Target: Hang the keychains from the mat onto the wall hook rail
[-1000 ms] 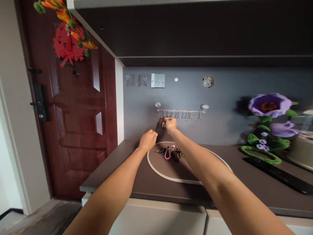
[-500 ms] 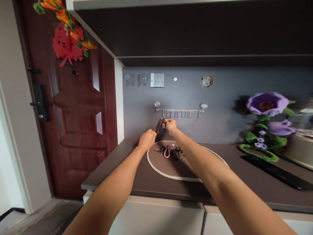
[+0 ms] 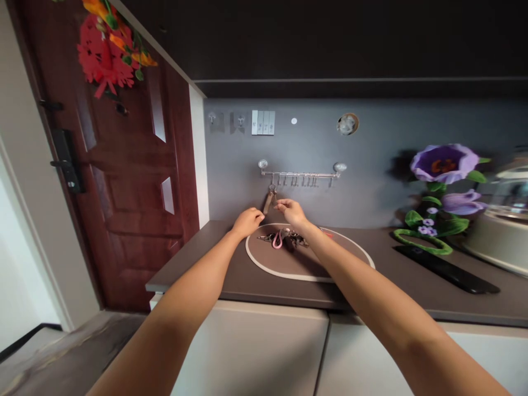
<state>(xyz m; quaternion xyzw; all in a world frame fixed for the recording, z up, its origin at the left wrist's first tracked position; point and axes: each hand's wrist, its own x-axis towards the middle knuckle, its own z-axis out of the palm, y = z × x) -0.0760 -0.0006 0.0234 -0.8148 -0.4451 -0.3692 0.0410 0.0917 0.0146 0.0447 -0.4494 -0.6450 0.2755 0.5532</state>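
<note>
A bunch of keys with a brown strap hangs by its ring from the leftmost hook of a clear hook rail on the grey wall. My left hand is closed, its fingertips at the strap's lower end. From the right, my right hand pinches at the keys below the ring; the fingertips partly cover them. Under my hands, more keys with a pink loop lie on an oval brown mat with a pale rim, partly hidden by my right forearm.
A dark shelf overhangs the wall. On the counter, to the right, stand purple knitted flowers, a long black object and a pale round-based appliance. A dark red door is at the left.
The view has shifted, so the rail sits higher in it. My right hand has moved slightly down from the ring along the keys. The strap still hangs beside my left fingertips.
</note>
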